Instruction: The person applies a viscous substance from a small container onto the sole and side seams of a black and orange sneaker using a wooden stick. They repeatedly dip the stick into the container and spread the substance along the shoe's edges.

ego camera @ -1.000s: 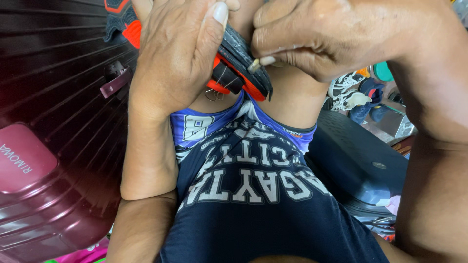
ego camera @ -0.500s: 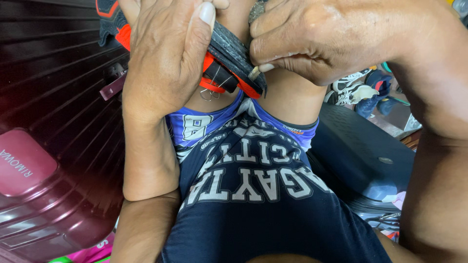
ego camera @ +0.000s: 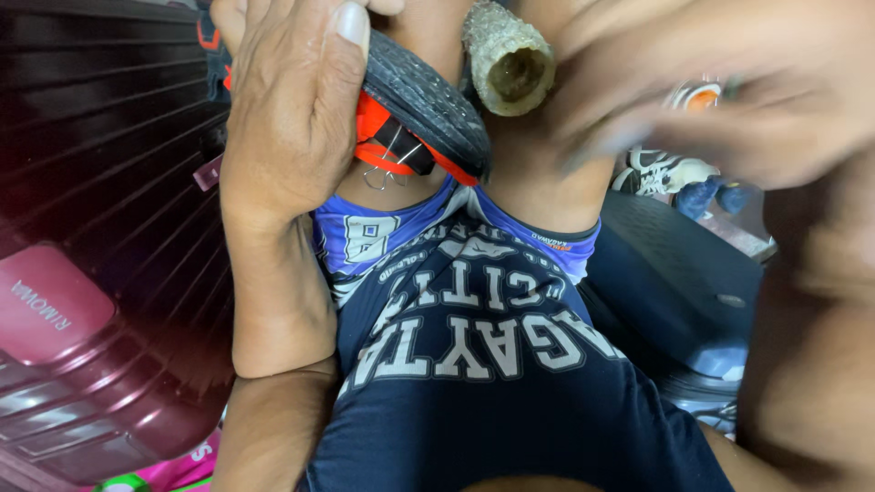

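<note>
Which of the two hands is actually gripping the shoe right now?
The left hand: its fingers wrap over the black-soled, red-and-black shoe. The right hand is blurred, off to the side, apart from the shoe.

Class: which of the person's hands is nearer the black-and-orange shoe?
Left. The left hand grips the shoe, fingers over its sole; the blurred right hand is off to its right, apart.

Navy lettered jersey (ego camera: 474, 364) over blue-white shorts (ego camera: 365, 241).
</note>
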